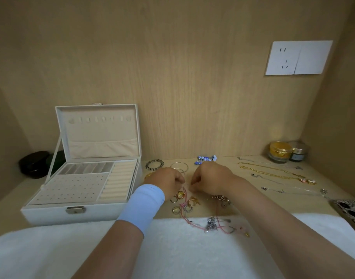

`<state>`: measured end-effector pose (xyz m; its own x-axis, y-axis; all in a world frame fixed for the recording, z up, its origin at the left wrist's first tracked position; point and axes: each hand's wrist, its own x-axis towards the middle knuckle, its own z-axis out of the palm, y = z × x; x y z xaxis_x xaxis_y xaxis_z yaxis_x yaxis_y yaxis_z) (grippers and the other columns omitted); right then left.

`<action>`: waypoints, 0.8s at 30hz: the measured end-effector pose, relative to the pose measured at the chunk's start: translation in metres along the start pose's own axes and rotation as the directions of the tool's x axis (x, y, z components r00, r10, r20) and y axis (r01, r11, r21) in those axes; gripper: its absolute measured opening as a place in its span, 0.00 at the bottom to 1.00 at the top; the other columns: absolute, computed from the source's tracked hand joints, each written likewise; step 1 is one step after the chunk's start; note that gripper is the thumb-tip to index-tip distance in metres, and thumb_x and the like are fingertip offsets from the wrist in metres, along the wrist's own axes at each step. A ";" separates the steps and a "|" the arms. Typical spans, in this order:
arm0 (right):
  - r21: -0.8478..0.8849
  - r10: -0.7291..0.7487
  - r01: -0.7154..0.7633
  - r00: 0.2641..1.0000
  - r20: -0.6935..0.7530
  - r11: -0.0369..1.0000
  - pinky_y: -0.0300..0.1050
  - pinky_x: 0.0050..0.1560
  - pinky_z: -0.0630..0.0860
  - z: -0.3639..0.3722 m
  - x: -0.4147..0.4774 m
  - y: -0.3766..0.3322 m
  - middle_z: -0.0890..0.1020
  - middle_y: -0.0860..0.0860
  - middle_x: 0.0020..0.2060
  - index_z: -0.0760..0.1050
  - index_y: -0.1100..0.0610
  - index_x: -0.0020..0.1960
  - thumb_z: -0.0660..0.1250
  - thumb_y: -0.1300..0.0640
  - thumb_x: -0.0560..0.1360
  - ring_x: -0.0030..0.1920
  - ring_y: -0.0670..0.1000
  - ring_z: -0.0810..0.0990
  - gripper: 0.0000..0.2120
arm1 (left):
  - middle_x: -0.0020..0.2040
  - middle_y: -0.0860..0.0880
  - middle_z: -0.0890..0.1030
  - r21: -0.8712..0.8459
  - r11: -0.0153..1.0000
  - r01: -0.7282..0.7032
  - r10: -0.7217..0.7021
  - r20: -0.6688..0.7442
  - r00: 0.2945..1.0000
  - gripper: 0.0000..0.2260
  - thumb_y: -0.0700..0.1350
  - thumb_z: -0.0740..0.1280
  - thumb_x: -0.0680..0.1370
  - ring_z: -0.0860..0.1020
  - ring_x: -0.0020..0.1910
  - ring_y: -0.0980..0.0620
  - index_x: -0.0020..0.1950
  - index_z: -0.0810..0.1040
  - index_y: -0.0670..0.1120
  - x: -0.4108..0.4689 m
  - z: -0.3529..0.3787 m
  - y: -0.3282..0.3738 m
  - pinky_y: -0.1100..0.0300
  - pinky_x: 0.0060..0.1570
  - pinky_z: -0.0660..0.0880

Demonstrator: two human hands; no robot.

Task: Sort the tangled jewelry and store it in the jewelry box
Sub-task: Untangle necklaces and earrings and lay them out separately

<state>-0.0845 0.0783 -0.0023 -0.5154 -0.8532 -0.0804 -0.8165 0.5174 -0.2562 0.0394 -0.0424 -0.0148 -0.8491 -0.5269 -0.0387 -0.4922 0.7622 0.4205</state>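
One open jewelry box (pixel 82 211) at left, two jars (pixel 280 152) rear right, roughly six rings (pixel 180 195) right of the box, left hand (pixel 168 182) and right hand (pixel 210 178) close together above them, knuckles up, curled fingers pinching one pink cord (pixel 185 193).

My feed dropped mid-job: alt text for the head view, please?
The left hand and right hand, close together at centre, both pinch a pink cord above a cluster of rings. An open jewelry box stands to the left; necklaces lie stretched out on the right.
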 end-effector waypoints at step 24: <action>0.832 -0.080 0.128 0.992 -0.100 0.540 0.45 0.28 0.75 -0.051 -0.044 0.007 0.81 0.54 0.33 0.73 0.61 0.51 0.61 0.58 0.84 0.29 0.54 0.77 0.07 | 0.34 0.52 0.83 -0.563 0.811 -0.160 0.235 0.062 0.970 0.00 0.41 0.71 0.77 0.76 0.34 0.53 0.47 0.82 0.45 -0.024 -0.048 0.038 0.62 0.40 0.74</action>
<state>-0.0803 0.1230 0.0491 -0.4717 -0.8810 0.0373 -0.2900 0.1151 -0.9501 0.0505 -0.0184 0.0456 -0.9510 -0.3090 0.0050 -0.1549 0.4904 0.8576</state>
